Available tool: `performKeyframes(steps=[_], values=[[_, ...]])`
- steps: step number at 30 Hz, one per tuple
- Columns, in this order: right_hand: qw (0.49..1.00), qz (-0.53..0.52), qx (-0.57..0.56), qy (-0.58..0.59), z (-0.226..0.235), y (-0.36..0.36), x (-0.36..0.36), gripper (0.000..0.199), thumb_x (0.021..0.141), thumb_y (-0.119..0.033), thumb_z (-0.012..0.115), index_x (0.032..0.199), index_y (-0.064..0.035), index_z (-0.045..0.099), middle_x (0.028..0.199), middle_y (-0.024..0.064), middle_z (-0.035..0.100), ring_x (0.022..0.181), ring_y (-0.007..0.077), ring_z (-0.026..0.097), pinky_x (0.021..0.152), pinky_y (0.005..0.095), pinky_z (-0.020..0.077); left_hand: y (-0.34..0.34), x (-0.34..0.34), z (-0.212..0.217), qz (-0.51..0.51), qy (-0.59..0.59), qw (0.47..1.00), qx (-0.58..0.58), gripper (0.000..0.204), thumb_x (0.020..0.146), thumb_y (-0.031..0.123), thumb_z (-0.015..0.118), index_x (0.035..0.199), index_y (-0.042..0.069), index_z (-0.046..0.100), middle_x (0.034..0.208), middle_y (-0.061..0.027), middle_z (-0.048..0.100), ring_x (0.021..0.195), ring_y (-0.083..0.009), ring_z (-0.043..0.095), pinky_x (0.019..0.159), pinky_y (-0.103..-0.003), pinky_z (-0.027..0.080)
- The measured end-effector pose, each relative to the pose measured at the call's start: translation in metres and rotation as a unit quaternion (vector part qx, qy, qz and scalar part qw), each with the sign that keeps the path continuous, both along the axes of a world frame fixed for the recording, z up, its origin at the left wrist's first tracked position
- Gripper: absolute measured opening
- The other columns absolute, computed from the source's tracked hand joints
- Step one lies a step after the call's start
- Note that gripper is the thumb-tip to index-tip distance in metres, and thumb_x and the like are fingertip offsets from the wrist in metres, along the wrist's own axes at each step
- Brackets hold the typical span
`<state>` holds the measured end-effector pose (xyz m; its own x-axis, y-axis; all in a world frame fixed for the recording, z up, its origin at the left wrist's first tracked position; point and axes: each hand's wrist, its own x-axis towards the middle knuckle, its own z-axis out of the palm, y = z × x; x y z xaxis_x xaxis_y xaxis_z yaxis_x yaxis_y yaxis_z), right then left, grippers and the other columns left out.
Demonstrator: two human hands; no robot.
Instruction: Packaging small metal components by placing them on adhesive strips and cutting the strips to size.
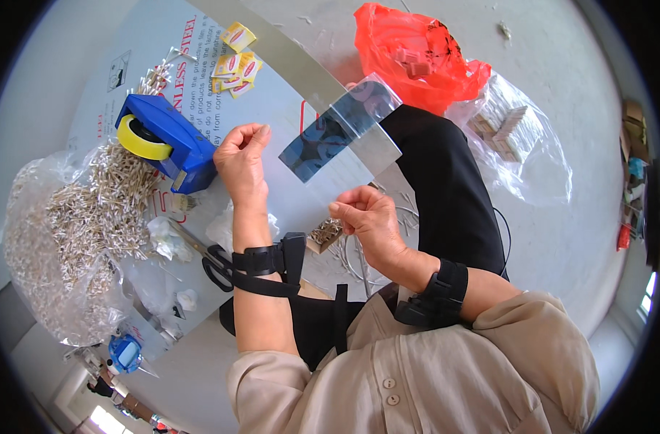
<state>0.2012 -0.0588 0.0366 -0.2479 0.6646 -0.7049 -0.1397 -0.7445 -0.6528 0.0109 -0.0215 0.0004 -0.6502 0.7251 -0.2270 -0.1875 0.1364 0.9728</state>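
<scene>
My left hand [245,160] is raised over the table beside a blue tape dispenser [193,148] that carries a yellow tape roll [143,141]. Its thumb and forefinger are pinched together; anything between them is too small or clear to make out. Lower and to the right, my right hand [370,223] is also closed in a pinch near the table's edge, and what it grips cannot be made out. Just beyond the right fingers is a shiny clear plastic piece with a dark blue reflective part [328,139], slanting across the table edge. Whether either hand touches it is unclear.
Cotton swabs [99,206] spill from a clear bag at the left. Small yellow-and-white packets [237,66] lie at the table's far side. A red plastic bag [417,58] and a clear bag of white boxes [509,130] are at right. Below the table edge is a small swab box [324,235].
</scene>
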Motion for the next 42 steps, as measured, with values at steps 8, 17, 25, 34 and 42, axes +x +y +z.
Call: performKeyframes(steps=[8,17,25,34,42], values=[[0.999,-0.015,-0.030,-0.025,-0.010,0.010,-0.003,0.022,0.074,0.001,0.070,0.070,-0.0021,0.049,0.062,0.0067,0.057,0.048,0.0094,0.048,0.042,0.0210,0.0378,0.006,0.002,-0.020,0.047,0.137,0.988,0.042,0.011,0.070,0.006,0.075,0.075,0.002,0.066,0.070,0.0030,0.056,0.062,-0.0075,0.046,0.060,-0.021,0.041],[0.998,0.001,0.019,-0.059,-0.009,0.014,-0.006,0.022,0.075,0.001,0.069,0.069,-0.0029,0.047,0.060,0.0048,0.055,0.048,0.0096,0.053,0.042,0.0218,0.0413,0.008,0.002,-0.023,0.000,0.361,0.931,-0.052,0.012,0.066,0.010,0.076,0.074,0.009,0.067,0.075,0.0011,0.057,0.080,-0.0174,0.046,0.077,-0.031,0.038],[0.995,0.044,0.049,-0.072,-0.006,0.016,-0.007,0.022,0.078,0.001,0.066,0.070,-0.0021,0.046,0.061,0.0036,0.053,0.046,0.0100,0.053,0.040,0.0228,0.0428,0.010,0.006,-0.024,0.014,0.386,0.921,-0.057,0.013,0.065,0.009,0.076,0.072,0.009,0.066,0.072,0.0019,0.057,0.078,-0.0169,0.046,0.075,-0.030,0.038],[0.989,0.058,0.095,-0.095,-0.013,0.018,-0.006,0.023,0.077,0.001,0.066,0.068,-0.0008,0.045,0.060,0.0040,0.052,0.046,0.0101,0.053,0.039,0.0239,0.0438,0.010,0.007,-0.029,0.022,0.415,0.907,-0.065,0.012,0.065,0.008,0.076,0.070,0.009,0.065,0.071,0.0023,0.057,0.077,-0.0174,0.046,0.072,-0.030,0.039],[0.953,0.114,0.223,-0.173,-0.025,0.022,-0.003,0.023,0.076,0.001,0.066,0.070,-0.0019,0.044,0.058,0.0031,0.052,0.046,0.0076,0.051,0.039,0.0221,0.0417,0.012,0.009,-0.028,0.030,0.420,0.905,-0.064,0.012,0.064,0.008,0.076,0.069,0.010,0.065,0.069,0.0021,0.057,0.075,-0.0178,0.047,0.072,-0.030,0.039]])
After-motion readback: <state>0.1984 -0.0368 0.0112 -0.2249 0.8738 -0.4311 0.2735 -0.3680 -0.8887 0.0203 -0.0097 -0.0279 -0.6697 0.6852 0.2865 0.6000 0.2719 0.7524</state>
